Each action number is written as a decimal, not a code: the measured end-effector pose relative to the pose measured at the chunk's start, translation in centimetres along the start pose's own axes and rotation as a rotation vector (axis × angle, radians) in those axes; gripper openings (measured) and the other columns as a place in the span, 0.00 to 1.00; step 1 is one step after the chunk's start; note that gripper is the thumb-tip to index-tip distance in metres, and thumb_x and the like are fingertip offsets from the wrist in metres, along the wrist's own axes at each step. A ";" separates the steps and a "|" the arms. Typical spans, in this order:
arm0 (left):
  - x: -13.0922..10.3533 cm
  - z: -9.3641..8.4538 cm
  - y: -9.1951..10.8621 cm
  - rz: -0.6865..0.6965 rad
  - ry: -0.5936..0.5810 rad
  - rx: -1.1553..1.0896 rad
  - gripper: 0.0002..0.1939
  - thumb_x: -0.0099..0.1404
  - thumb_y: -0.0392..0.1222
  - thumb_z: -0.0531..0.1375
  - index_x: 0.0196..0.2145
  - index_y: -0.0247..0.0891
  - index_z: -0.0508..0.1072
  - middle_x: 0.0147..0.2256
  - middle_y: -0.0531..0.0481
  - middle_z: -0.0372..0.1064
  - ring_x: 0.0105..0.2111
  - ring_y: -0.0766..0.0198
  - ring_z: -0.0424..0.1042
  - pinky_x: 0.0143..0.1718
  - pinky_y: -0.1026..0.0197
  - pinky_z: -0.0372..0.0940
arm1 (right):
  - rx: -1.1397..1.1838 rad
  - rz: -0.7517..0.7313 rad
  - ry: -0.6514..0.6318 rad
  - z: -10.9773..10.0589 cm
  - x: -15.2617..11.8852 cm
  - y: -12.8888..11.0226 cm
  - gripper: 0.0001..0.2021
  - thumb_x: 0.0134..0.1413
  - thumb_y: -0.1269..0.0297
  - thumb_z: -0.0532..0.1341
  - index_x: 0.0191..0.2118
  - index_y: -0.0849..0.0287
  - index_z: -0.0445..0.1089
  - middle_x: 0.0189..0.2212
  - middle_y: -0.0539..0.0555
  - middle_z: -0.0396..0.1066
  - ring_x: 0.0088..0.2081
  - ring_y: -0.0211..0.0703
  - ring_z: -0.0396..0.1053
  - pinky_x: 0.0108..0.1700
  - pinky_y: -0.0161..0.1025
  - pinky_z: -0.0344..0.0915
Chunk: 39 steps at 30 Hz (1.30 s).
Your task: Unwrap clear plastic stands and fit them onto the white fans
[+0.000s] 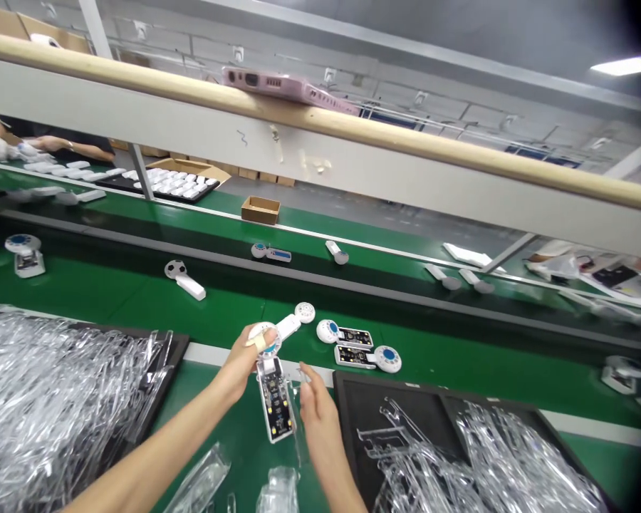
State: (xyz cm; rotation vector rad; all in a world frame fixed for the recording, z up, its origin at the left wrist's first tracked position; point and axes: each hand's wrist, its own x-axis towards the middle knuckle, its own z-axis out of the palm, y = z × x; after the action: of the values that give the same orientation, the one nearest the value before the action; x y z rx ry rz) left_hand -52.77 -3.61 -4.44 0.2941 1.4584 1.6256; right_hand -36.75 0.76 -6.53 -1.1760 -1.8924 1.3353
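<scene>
Left hand [243, 360]: one, clamped on the round head of a white handheld unit [276, 406], thumb across the face, open board side up, handle pointing back toward the wearer. Right hand [319, 413]: one, fingers closed about the upper end of a clear plastic piece [298, 431], which stands just beside the handle; contact between the two, unclear. Handling, in judgement: hold the unit by its head, fingers off the board; keep the clear piece square to the housing edge; press evenly, without twisting. Beyond the left hand's fingertips: one white unit with perforated head [289, 326]. Beyond the right hand: two open-board units [354, 356], side by side. Right of the right hand: black tray [347, 406], clear parts heaped. Nearer the wearer, below both hands: loose clear parts [278, 491], on the green worktop [246, 456].
</scene>
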 end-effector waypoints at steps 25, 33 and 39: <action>-3.2 1.9 -2.6 -0.165 -0.093 -0.196 0.30 0.48 0.57 0.67 0.43 0.34 0.71 0.41 0.41 0.72 0.42 0.53 0.70 0.41 0.56 0.65 | -0.528 -0.335 -0.085 -0.2 -1.6 2.6 0.27 0.59 0.65 0.51 0.63 0.40 0.50 0.47 0.54 0.66 0.43 0.50 0.67 0.41 0.43 0.68; -5.2 2.3 -3.2 0.112 0.166 0.038 0.23 0.43 0.51 0.70 0.37 0.40 0.73 0.39 0.48 0.72 0.42 0.54 0.70 0.47 0.57 0.63 | 0.053 0.226 0.212 2.5 1.5 1.6 0.26 0.61 0.52 0.40 0.26 0.58 0.68 0.25 0.55 0.71 0.31 0.46 0.70 0.36 0.39 0.65; -3.1 -0.4 -1.4 0.092 0.211 0.071 0.24 0.42 0.52 0.69 0.36 0.38 0.74 0.37 0.47 0.73 0.40 0.53 0.71 0.40 0.57 0.66 | 0.069 0.207 0.118 5.4 3.1 0.4 0.24 0.61 0.51 0.37 0.23 0.55 0.61 0.23 0.54 0.69 0.28 0.45 0.68 0.33 0.39 0.62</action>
State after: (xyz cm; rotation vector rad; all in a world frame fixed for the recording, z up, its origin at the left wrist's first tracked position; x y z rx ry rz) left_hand -50.68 -6.28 -4.65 0.2379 1.6858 1.7228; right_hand -42.41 1.08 -9.07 -1.4133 -1.6651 1.3943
